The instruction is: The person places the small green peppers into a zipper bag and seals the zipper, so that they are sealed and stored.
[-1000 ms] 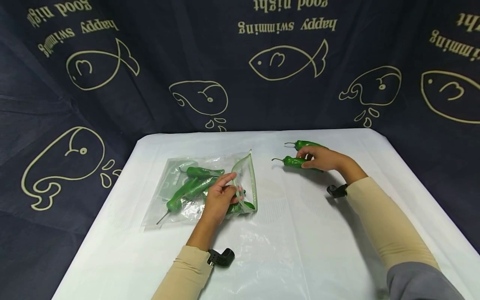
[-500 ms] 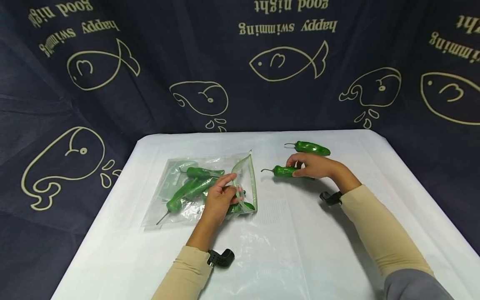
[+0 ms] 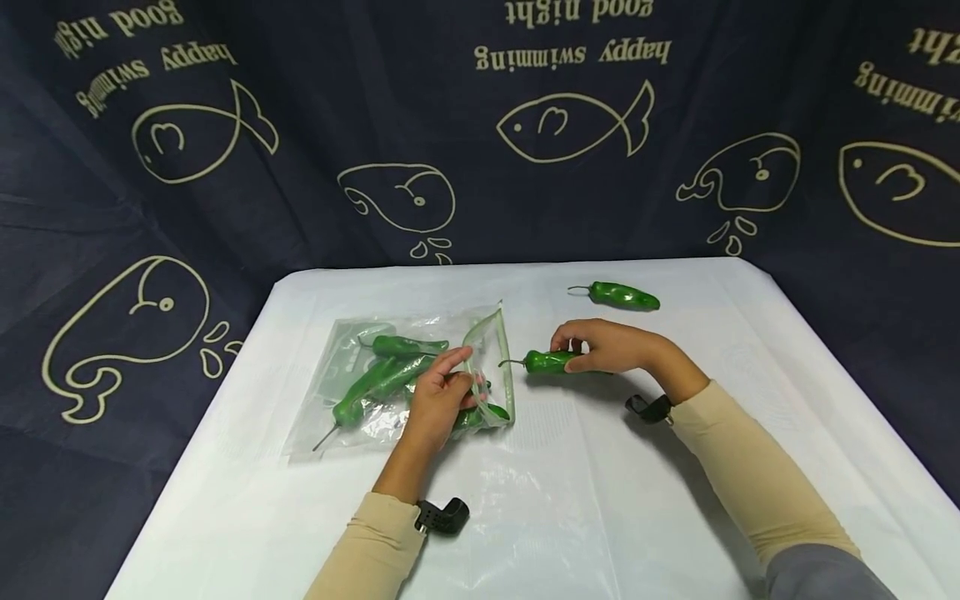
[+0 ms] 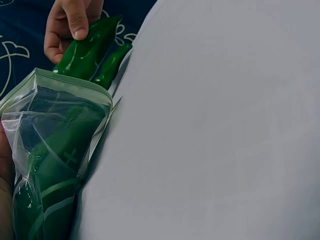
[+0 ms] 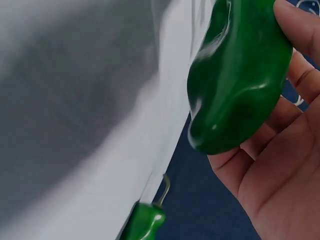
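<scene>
My right hand pinches a green chili pepper between thumb and fingers. Its curved stem points left and reaches the bag's mouth in the head view. In the right wrist view the pepper's glossy blunt end fills the space before the palm. A clear zip bag with a pale green zip edge lies flat, holding several green peppers. With the thumb bent inside the opening, my left hand holds the bag's mouth apart. The left wrist view shows that mouth gaping toward the held pepper.
Another green pepper lies at the back of the white-covered table, right of the bag. Behind the table hangs a dark blue cloth with fish and whale drawings. Each wrist wears a black camera.
My right hand has brought its pepper left and toward the near side, from beside the back pepper to the bag's opening. The left hand and bag have stayed put.
</scene>
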`<state>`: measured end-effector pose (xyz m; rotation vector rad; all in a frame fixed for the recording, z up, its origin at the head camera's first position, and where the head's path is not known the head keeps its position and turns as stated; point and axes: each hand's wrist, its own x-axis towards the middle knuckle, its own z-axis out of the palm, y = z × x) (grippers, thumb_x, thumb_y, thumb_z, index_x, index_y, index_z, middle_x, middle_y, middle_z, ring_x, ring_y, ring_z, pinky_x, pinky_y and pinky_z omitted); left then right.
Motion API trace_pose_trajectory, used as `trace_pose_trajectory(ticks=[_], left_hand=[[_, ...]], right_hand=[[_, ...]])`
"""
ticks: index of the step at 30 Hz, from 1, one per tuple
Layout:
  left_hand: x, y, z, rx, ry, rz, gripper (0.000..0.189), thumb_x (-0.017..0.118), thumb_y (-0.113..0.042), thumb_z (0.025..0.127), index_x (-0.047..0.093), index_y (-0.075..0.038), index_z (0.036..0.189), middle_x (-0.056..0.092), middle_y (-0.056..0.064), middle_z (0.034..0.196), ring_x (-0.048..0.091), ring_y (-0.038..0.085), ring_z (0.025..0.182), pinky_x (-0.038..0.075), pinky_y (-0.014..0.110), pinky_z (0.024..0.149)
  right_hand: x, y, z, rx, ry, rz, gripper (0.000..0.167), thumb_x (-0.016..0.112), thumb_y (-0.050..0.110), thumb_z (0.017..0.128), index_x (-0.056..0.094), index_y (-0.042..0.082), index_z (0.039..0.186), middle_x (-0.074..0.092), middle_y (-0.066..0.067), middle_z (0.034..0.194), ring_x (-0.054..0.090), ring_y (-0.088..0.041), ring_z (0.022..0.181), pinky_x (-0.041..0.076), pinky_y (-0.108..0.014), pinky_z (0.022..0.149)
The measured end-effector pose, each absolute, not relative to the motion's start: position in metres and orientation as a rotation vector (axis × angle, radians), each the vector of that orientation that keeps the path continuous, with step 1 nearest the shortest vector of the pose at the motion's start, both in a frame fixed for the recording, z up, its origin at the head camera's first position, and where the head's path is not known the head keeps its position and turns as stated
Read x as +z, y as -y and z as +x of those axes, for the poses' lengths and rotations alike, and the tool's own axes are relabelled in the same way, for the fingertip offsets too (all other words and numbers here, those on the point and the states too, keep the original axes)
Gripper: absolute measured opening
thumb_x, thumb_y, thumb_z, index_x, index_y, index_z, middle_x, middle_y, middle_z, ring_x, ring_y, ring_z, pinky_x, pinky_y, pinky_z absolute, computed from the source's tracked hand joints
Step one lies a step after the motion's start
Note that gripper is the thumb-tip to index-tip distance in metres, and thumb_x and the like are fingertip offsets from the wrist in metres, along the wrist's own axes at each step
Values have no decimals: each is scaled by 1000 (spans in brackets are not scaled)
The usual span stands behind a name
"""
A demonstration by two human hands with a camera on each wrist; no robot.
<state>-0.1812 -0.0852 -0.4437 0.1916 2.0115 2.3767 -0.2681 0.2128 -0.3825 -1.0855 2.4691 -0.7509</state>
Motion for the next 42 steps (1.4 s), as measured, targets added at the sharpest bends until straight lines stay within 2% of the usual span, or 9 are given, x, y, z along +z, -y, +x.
trace_pose_trajectory(ticks=[7, 16, 24, 32, 39, 42], left_hand=[[-445, 85, -179, 2377, -2000, 167, 47, 50, 5, 96, 49, 4, 143, 43, 5, 146, 68, 14, 79, 57, 21, 64], [-443, 85, -180, 2387, -2010, 198, 47, 50, 5, 96, 48, 6, 143, 38, 11, 150, 68, 13, 79, 58, 21, 64], [-444, 85, -181, 2410, -1990, 209, 47, 50, 6, 96, 47, 6, 143, 41, 14, 147, 68, 14, 77, 57, 21, 64], [-444, 84, -182, 2411, -2005, 207, 47, 50, 7, 96, 48, 6, 142, 43, 12, 146, 66, 12, 81, 57, 20, 64], [-444, 84, -182, 2422, -1968, 212, 48, 50, 8, 95, 47, 8, 142, 42, 16, 145, 68, 14, 74, 57, 19, 63], [-444, 84, -182, 2419, -1969, 206, 48, 50, 8, 95, 47, 7, 143, 42, 14, 145, 68, 13, 75, 57, 20, 64]], right_hand=[[-385, -200, -259, -731, -2431, -1152, 26, 71, 15, 92, 63, 22, 116, 60, 9, 108, 57, -14, 93, 51, -35, 77], [-389, -183, -255, -712, -2389, -1191, 24, 70, 14, 93, 63, 22, 115, 60, 9, 104, 57, -14, 92, 50, -35, 79], [-393, -170, -255, -722, -2359, -1226, 21, 70, 15, 92, 64, 22, 111, 60, 8, 99, 57, -12, 87, 50, -34, 76], [-396, -159, -256, -702, -2354, -1255, 20, 71, 15, 92, 65, 21, 110, 61, 6, 97, 56, -13, 85, 50, -34, 76], [-400, -155, -256, -681, -2356, -1247, 21, 72, 17, 91, 65, 23, 110, 60, 9, 98, 57, -11, 86, 50, -33, 77], [-401, -153, -256, -674, -2360, -1254, 21, 72, 17, 91, 65, 23, 110, 60, 9, 98, 56, -11, 86, 50, -33, 77]])
